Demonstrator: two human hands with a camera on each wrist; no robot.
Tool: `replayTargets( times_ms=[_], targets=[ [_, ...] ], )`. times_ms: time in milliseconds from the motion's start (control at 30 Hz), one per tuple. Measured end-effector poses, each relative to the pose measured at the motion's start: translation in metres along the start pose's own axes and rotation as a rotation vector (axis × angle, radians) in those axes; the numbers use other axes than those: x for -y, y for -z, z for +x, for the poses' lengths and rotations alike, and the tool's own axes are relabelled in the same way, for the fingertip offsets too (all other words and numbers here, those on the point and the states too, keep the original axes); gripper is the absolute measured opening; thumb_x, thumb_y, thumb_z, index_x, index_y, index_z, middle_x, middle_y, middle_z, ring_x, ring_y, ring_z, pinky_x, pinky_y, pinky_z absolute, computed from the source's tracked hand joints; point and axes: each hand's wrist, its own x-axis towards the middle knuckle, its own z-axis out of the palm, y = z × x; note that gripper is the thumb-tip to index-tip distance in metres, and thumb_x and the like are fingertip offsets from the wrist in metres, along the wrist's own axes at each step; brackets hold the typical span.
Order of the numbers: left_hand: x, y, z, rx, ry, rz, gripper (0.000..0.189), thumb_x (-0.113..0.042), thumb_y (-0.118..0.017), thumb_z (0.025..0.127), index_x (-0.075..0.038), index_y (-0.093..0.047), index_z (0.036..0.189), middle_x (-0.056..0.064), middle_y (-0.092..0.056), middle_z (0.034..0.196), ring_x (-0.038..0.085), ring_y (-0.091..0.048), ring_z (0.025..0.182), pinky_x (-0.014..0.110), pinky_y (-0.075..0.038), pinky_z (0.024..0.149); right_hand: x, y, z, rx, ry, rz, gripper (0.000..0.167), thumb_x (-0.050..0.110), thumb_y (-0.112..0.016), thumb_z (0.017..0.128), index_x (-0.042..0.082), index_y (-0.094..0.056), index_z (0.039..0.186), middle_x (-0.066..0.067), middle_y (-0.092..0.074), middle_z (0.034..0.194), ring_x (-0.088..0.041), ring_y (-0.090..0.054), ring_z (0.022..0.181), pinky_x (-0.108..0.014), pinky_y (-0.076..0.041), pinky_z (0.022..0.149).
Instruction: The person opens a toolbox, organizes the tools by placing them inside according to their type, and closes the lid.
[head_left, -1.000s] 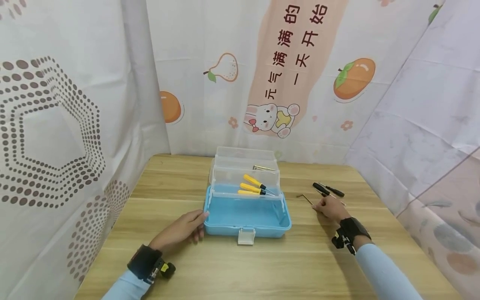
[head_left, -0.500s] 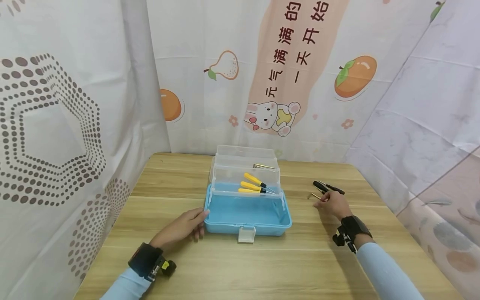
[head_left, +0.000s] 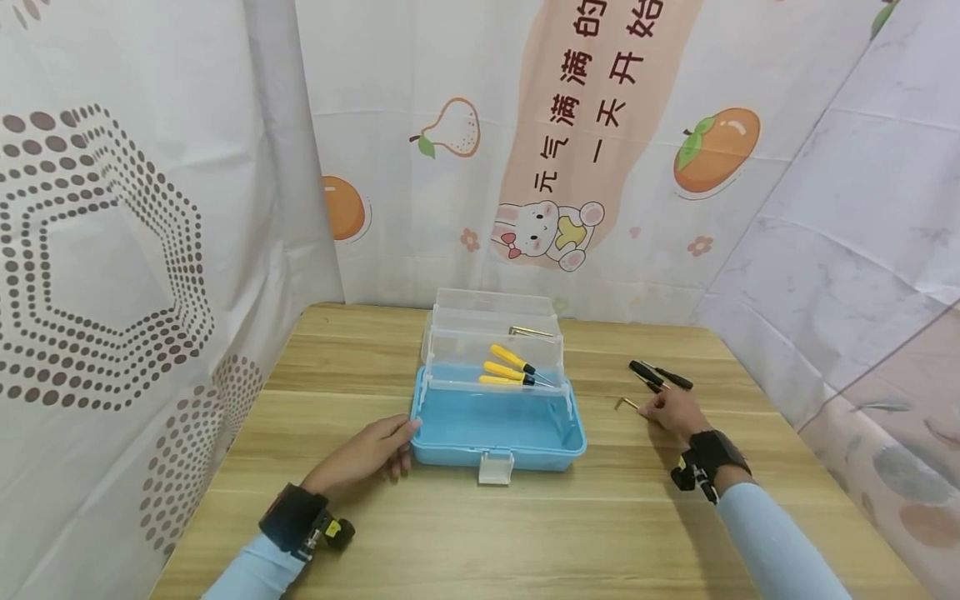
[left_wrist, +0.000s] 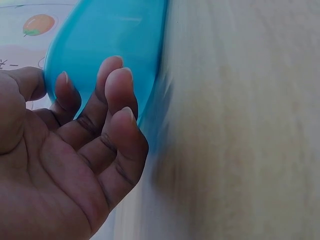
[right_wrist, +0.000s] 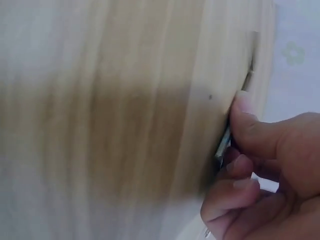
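Observation:
My left hand (head_left: 371,454) holds the near left corner of a light blue toolbox (head_left: 487,458), thumb at the rim and curled fingers against the outer wall. In the left wrist view the fingers (left_wrist: 125,135) bend loosely beside the blue wall. Over to the right, my right hand (head_left: 671,412) pinches a brass-coloured L-shaped hex key (head_left: 630,403) between thumb and fingers, its bent end pointing left, low over the table. The right wrist view shows the key's shaft (right_wrist: 224,146) between thumb and fingertips, partly hidden.
The toolbox's clear trays stand raised, bearing yellow-handled screwdrivers (head_left: 506,368) and more brass hex keys (head_left: 531,332). Black-handled screwdrivers (head_left: 647,372) lie on the wooden table (head_left: 585,533) just beyond my right hand. Printed curtains (head_left: 420,217) hang behind and at the sides.
My right hand has shifted slightly right with the hex key, whose bent end has moved right across the table. My left hand has stayed at the toolbox corner.

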Motion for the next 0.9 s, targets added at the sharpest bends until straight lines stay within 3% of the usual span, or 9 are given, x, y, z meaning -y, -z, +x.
replayTargets(
  times_ms=[133,367,600,767,900],
  targets=[
    [-0.0002,0.0002,0.0007,0.002,-0.002,0.001,0.050,-0.049,-0.036,0.112,-0.005,-0.057,0.100,0.011,-0.067,0.084,0.024,-0.064,0.069,0.032,-0.054,0.058,-0.0018,-0.0027,-0.0001,-0.021,0.042,-0.015,0.033,0.008,-0.065,0.101,0.005,-0.057,0.069,-0.004,-0.054,0.072,-0.018,-0.043,0.063,-0.032,-0.036,0.061],
    [0.0013,0.0000,0.0016,0.003,-0.006,-0.001,0.051,-0.051,-0.038,0.111,-0.006,-0.057,0.099,0.012,-0.066,0.084,0.024,-0.064,0.069,0.032,-0.054,0.058,0.0015,-0.0004,-0.0021,-0.061,0.034,0.038,0.017,0.012,-0.072,0.098,-0.004,-0.074,0.095,-0.013,-0.070,0.087,-0.024,-0.057,0.074,-0.040,-0.048,0.067],
    [0.0025,-0.0015,0.0003,0.000,0.000,-0.009,0.052,-0.051,-0.037,0.111,-0.004,-0.057,0.100,0.012,-0.066,0.084,0.023,-0.063,0.069,0.032,-0.053,0.057,-0.0005,-0.0018,-0.0038,-0.066,0.098,0.026,0.015,0.011,-0.070,0.099,-0.001,-0.076,0.092,-0.008,-0.071,0.084,-0.020,-0.056,0.070,-0.037,-0.047,0.064],
    [0.0011,-0.0016,-0.0002,-0.003,-0.001,-0.007,0.052,-0.049,-0.037,0.111,-0.003,-0.057,0.101,0.012,-0.067,0.084,0.023,-0.063,0.068,0.031,-0.053,0.058,-0.0004,-0.0035,-0.0035,-0.107,0.104,0.041,0.017,0.010,-0.064,0.101,-0.002,-0.075,0.095,-0.009,-0.071,0.086,-0.019,-0.052,0.067,-0.035,-0.043,0.062],
    [0.0003,-0.0010,0.0000,-0.004,-0.003,-0.005,0.052,-0.050,-0.037,0.111,-0.003,-0.057,0.100,0.012,-0.067,0.084,0.023,-0.063,0.069,0.031,-0.053,0.058,0.0014,-0.0034,-0.0028,-0.127,0.087,0.041,0.017,0.008,-0.061,0.102,-0.003,-0.073,0.099,-0.015,-0.072,0.092,-0.020,-0.059,0.072,-0.036,-0.047,0.064]
  ],
)
